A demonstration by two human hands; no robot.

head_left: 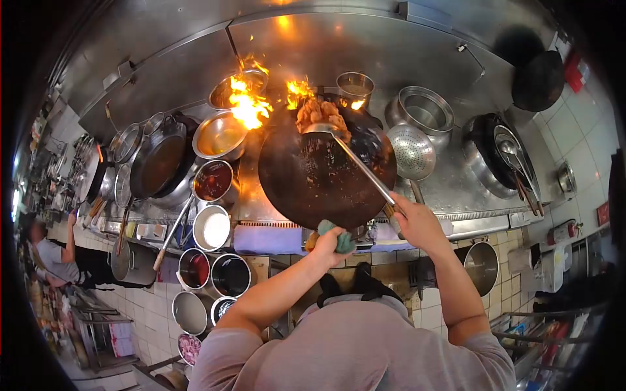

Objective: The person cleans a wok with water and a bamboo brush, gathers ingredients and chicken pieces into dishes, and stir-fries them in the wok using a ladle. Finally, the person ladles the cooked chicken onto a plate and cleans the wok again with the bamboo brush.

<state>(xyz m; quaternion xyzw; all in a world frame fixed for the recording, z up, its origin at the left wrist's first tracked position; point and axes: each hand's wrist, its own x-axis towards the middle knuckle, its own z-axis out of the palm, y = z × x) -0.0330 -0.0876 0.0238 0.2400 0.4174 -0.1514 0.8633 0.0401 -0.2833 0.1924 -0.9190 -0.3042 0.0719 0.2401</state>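
Left hand (328, 246) clenched on green cloth (344, 244) at near rim of wok (313, 182), forearm slanting in from near left. Right hand (415, 223) wrapped round ladle (362, 165) handle, near right of wok, elbow bent. Ladle head against browned food chunks (324, 115), wok's far side. Flames (248, 107) beyond wok, far left.

Bright flames (246, 107) in a curved, black-cornered view
Orange glare reflects off the steel wall (391, 52); the wok (319, 186) is dark. Lines bow strongly toward the sides, where detail turns soft; white glare shows far left.
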